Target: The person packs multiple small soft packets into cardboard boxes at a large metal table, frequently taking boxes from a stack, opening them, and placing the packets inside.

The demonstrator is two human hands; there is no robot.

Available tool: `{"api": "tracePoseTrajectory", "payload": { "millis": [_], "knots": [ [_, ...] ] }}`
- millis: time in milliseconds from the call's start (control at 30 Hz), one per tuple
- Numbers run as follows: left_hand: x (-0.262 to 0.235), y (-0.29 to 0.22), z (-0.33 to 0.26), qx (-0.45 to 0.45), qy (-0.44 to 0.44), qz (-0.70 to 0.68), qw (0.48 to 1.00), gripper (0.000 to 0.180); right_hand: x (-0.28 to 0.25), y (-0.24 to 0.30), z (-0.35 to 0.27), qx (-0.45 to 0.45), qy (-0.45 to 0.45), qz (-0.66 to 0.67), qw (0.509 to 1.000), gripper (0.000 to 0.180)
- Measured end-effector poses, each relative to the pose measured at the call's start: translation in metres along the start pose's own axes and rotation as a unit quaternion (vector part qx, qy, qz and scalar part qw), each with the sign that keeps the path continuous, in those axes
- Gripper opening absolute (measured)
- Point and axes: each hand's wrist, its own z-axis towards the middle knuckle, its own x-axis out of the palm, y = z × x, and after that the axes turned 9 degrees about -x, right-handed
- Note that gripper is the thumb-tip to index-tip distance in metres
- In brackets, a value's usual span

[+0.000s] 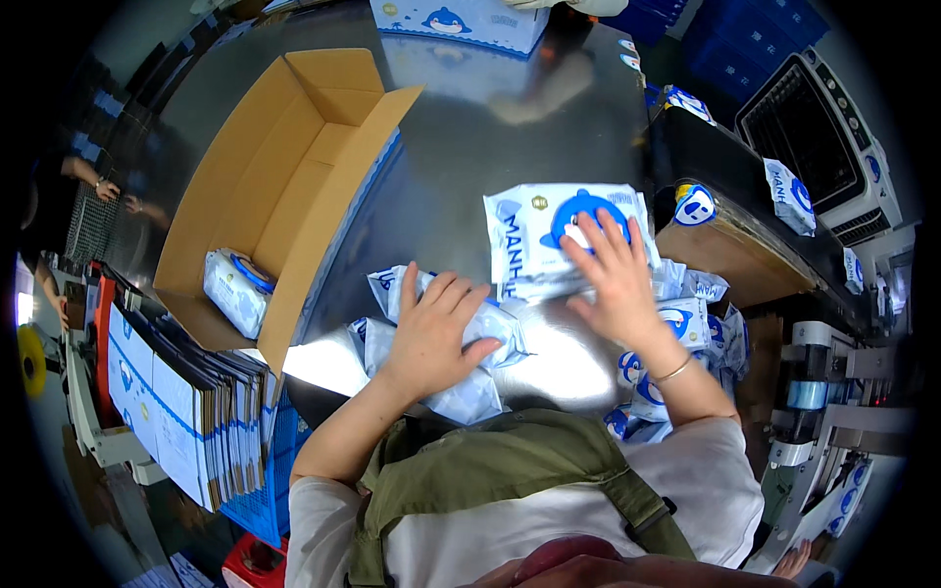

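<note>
Near the steel table's front edge, my left hand (437,338) lies with its fingers spread over a soft white-and-blue wipes pack (502,338). A second pack (466,400) shows below that hand. To the right, my right hand (618,284) rests flat, fingers apart, on the whale-printed face of a wipes pack (529,238). At least one more pack lies beneath it. An open cardboard box (294,167) stands left of my hands, with a wipes pack (238,294) at its near end.
Several packs (683,318) are heaped by my right forearm, beside a dark conveyor (755,186) carrying more. Flattened cartons (186,402) stand upright at lower left. A printed box (456,27) sits at the far edge. Another person's hands (106,188) show at far left.
</note>
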Motion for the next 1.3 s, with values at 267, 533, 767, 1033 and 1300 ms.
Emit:
{"api": "tracePoseTrajectory", "payload": {
  "millis": [267,533,767,1033,1300],
  "knots": [
    [-0.015,0.002,-0.032,-0.073,-0.153,0.062,0.983,0.064,0.031,-0.108,0.109,0.173,0.137,0.209,0.953,0.103],
    [0.05,0.013,-0.176,-0.464,-0.065,-0.685,0.558,0.075,0.078,-0.13,0.144,0.2,0.287,0.578,0.737,0.091],
    [0.036,-0.017,-0.13,-0.444,-0.108,-0.681,0.571,0.056,0.116,-0.038,0.068,0.28,0.085,0.83,0.475,0.075],
    [-0.011,-0.012,-0.105,-0.297,-0.317,-0.551,0.713,0.061,0.053,-0.061,0.074,0.167,-0.262,0.799,0.516,0.077],
    [-0.14,0.123,-0.028,-0.091,-0.587,-0.376,0.711,0.056,0.006,-0.039,0.314,-0.055,-0.213,0.768,0.601,0.064]
  ]
}}
